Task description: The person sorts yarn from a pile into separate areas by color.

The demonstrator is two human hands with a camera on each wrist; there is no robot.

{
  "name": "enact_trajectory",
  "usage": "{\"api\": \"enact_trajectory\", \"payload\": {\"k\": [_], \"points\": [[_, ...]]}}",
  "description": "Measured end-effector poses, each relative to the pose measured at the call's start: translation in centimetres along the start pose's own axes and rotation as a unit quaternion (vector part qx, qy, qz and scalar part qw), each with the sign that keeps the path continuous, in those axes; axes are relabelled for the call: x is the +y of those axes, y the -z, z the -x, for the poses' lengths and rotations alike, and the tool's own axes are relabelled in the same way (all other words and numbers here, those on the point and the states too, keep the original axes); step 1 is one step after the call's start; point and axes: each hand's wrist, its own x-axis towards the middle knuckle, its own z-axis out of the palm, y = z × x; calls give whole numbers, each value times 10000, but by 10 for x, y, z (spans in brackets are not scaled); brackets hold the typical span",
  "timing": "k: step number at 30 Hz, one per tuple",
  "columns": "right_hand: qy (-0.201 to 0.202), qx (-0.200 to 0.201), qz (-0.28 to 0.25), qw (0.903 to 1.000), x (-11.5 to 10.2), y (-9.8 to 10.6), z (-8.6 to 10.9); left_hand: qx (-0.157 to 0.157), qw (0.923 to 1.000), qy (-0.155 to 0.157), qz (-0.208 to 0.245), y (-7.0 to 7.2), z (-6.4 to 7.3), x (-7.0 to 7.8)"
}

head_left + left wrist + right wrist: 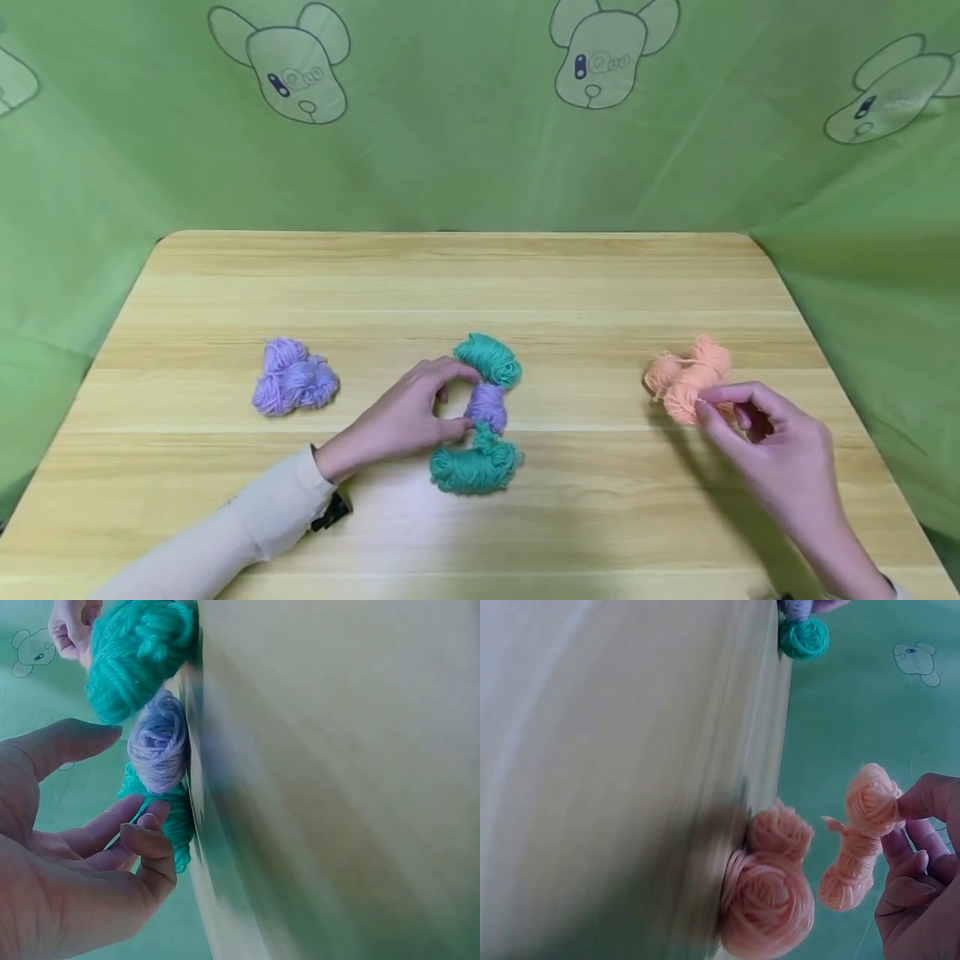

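Note:
My left hand [408, 408] is at the purple yarn skein [486, 407] in the middle of the table. Its thumb and bent fingers [154, 844] are spread apart at the skein's near and far ends; firm contact cannot be made out. One green yarn skein [489, 360] lies beyond the purple one, while green yarn [474, 468] sits on the near side. My right hand [787, 458] pinches the end of an orange yarn skein [857, 840] between thumb and fingertips, holding it raised. Beside and below it, other orange skeins [769, 900] rest on the table.
A cluster of purple skeins [292, 379] lies on the left part of the wooden table [450, 283]. Green fabric [465, 167] printed with cartoon animal heads hangs behind and at both sides.

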Motion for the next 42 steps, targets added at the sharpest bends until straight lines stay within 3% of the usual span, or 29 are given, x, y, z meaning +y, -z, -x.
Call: {"api": "enact_trajectory", "payload": {"k": [4, 5, 8, 11, 12, 16, 18, 21, 23, 25, 28, 36, 42], "points": [[141, 12, 250, 9996, 4, 4, 1, 33, 10000, -87, 34, -1, -2, 1], [153, -8, 336, 9993, 5, 5, 2, 56, 9997, -235, 24, -4, -5, -8], [187, -111, 559, 9982, 8, 6, 3, 72, 9994, -320, 73, -6, -7, -9], [237, -248, 722, 9968, 11, 6, 3, 37, 9996, -266, 86, -7, -9, -9], [250, -294, 761, 9964, 12, 6, 3, 10, 9998, -135, 113, -4, -8, 0], [239, -522, 908, 9942, 15, 6, 3, -4, 9998, -70, 160, -7, -9, -1], [208, -612, 954, 9933, 16, 5, 4, 45, 9996, -219, 142, -13, -12, -15], [192, -691, 983, 9926, 17, 4, 4, 86, 9995, -212, 200, -16, -12, -20], [217, -731, 1008, 9920, 18, 3, 4, 87, 9997, -136, 209, -16, -12, -20], [244, -778, 1065, 9910, 20, 3, 5, 51, 9997, 110, 229, -11, -10, -7], [333, -821, 1168, 9892, 23, 3, 5, 13, 9994, 288, 170, -9, -9, -2], [849, -705, 1537, 9819, 31, 0, 5, 215, 9994, 202, 202, -12, -8, -7], [1077, -697, 1737, 9764, 34, -2, 4, 241, 9989, 390, 99, -11, -7, 2]]}}
